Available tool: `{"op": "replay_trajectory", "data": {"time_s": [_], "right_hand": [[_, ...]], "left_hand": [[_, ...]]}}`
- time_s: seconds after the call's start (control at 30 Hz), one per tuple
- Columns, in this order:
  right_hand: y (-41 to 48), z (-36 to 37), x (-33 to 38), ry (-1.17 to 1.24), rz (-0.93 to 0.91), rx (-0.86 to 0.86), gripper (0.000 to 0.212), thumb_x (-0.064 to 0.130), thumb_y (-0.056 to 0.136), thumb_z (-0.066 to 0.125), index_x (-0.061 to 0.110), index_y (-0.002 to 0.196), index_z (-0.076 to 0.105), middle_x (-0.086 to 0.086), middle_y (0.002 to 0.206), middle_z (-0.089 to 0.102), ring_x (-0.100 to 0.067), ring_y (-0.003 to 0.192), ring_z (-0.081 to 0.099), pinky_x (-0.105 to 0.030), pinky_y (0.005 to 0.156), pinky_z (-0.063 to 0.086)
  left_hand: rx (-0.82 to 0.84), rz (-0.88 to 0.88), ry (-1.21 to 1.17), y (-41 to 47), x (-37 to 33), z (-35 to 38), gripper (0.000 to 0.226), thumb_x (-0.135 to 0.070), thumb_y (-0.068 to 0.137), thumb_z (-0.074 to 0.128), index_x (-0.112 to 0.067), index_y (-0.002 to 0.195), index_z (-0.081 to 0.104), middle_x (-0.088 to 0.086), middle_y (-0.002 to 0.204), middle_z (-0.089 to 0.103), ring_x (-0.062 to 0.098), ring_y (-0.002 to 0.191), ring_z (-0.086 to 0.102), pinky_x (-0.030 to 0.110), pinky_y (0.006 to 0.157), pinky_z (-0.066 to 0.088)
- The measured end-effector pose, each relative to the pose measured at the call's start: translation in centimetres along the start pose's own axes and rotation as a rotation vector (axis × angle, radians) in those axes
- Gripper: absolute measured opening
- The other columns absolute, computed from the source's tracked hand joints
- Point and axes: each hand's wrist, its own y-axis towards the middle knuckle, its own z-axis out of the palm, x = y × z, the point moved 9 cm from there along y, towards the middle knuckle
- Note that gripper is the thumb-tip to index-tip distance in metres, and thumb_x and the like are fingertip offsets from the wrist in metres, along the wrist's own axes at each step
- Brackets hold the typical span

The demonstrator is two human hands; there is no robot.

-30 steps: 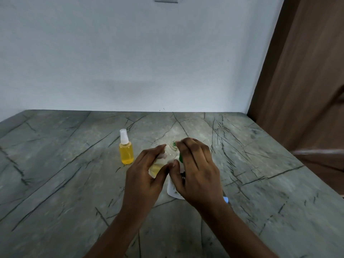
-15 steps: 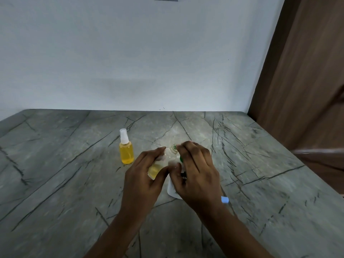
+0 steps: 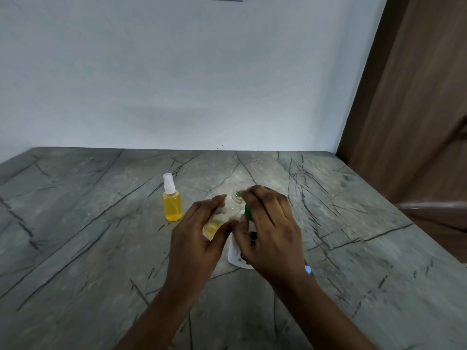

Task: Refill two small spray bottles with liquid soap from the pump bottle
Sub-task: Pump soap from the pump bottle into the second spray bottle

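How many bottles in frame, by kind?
Spray bottles: 2, the standing spray bottle and the held spray bottle gripped by the left hand.
Pump bottles: 1, the pump bottle under the right hand.
Total: 3.

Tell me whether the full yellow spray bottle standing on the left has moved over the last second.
No. The full spray bottle stands upright at the same place against the dark cracks in the countertop, untouched.
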Motion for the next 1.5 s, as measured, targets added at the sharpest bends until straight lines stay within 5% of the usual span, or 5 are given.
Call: {"op": "replay_trajectory", "data": {"time_s": [0.17, 0.77, 1.03, 1.5], "right_hand": [[-0.6, 0.3, -0.3, 0.024, 0.014, -0.027, 0.032, 0.015, 0.08, 0.06, -0.002, 0.107, 0.066, -0.013, 0.106, 0.064, -0.021, 0.103, 0.054, -0.024, 0.085, 0.044], [0.3, -0.5, 0.1, 0.016, 0.016, -0.035, 0.032, 0.017, 0.081, 0.053, 0.0, 0.104, 0.068, -0.011, 0.104, 0.065, -0.018, 0.1, 0.052, -0.019, 0.08, 0.04], [-1.0, 0.3, -0.4, 0.013, 0.021, -0.025, 0.035, 0.011, 0.076, 0.069, -0.001, 0.108, 0.066, -0.013, 0.107, 0.064, -0.021, 0.105, 0.053, -0.021, 0.088, 0.042], [-0.4, 0.3, 0.3, -0.026, -0.019, 0.009, 0.038, 0.02, 0.083, 0.056, -0.001, 0.114, 0.062, -0.014, 0.112, 0.062, -0.023, 0.11, 0.05, -0.028, 0.091, 0.046]], "left_hand": [[0.031, -0.012, 0.02, -0.2, 0.4, 0.2, 0.045, -0.038, 0.079, 0.067, -0.01, 0.114, 0.063, -0.008, 0.103, 0.062, -0.013, 0.1, 0.053, 0.002, 0.08, 0.041], [-0.017, -0.021, -0.032, -0.1, 0.1, -0.2, 0.045, -0.044, 0.078, 0.066, -0.018, 0.114, 0.061, -0.018, 0.101, 0.059, -0.01, 0.098, 0.057, 0.003, 0.078, 0.044], [0.018, -0.02, 0.009, -0.4, 0.6, 0.1, 0.044, -0.041, 0.08, 0.06, -0.013, 0.115, 0.063, -0.011, 0.101, 0.063, -0.003, 0.097, 0.058, 0.004, 0.077, 0.043], [0.004, -0.014, -0.044, -0.2, 0.3, 0.0, 0.04, -0.04, 0.082, 0.059, -0.021, 0.117, 0.058, -0.018, 0.104, 0.059, -0.003, 0.098, 0.06, 0.007, 0.079, 0.046]]}}
